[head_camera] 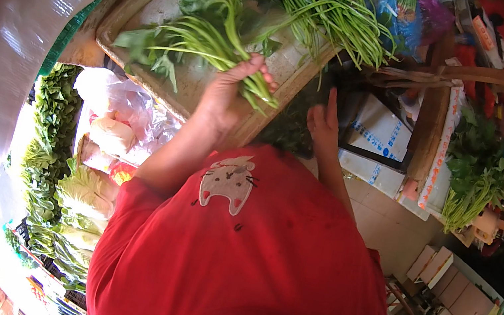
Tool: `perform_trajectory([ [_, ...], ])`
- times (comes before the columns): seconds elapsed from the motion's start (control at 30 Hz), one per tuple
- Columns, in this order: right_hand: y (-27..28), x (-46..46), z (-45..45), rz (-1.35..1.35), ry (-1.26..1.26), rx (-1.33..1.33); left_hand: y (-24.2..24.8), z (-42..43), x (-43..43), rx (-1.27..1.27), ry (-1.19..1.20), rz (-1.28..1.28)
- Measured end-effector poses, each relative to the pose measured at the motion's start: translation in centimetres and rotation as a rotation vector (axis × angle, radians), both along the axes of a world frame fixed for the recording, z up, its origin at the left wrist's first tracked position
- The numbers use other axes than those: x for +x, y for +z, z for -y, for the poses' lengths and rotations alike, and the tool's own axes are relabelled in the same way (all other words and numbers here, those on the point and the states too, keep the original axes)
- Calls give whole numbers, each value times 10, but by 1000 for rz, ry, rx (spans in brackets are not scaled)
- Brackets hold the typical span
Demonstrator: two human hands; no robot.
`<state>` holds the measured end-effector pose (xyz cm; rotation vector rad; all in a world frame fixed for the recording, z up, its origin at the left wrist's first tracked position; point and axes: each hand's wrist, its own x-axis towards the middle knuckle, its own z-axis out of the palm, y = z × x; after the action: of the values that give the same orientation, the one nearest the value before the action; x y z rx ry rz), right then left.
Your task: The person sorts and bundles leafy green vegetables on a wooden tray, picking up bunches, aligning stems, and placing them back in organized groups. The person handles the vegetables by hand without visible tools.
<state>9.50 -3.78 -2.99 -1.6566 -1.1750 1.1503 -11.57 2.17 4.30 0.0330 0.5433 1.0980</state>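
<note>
My left hand [230, 88] is closed around the stems of a bunch of leafy greens [207, 38], whose leaves point to the left. The bunch is over a shallow, wood-edged tray [153, 1]. A larger pile of long-stemmed greens [328, 11] lies across the far right part of the tray, with stems hanging over its edge. My right hand [326, 120] is raised to the right of the tray, fingers apart, with nothing seen in it. Dark leafy greens [293, 122] lie in shadow between the tray and my right hand.
Leafy vegetables [53, 122], Chinese cabbages [86, 191] and clear plastic bags [139, 107] are at the left. To the right are a white printed box [378, 129], a wooden post [426, 132] and another bunch of greens [477, 172]. Plastic sheeting [10, 39] hangs at the far left.
</note>
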Motion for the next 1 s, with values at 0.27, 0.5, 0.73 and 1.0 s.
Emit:
perform_trajectory([
  [0.27, 41, 61, -100, 359, 1, 357, -47, -2, -17, 240, 171, -258],
  [0.5, 35, 31, -226, 1073, 172, 492, -82, 16, -35, 42, 25, 35],
  [0.73, 66, 13, -228, 1237, 393, 362, -67, 33, -55, 214, 160, -25],
  [1.0, 111, -35, -66, 902, 606, 1114, -47, 10, -23, 28, 40, -30],
])
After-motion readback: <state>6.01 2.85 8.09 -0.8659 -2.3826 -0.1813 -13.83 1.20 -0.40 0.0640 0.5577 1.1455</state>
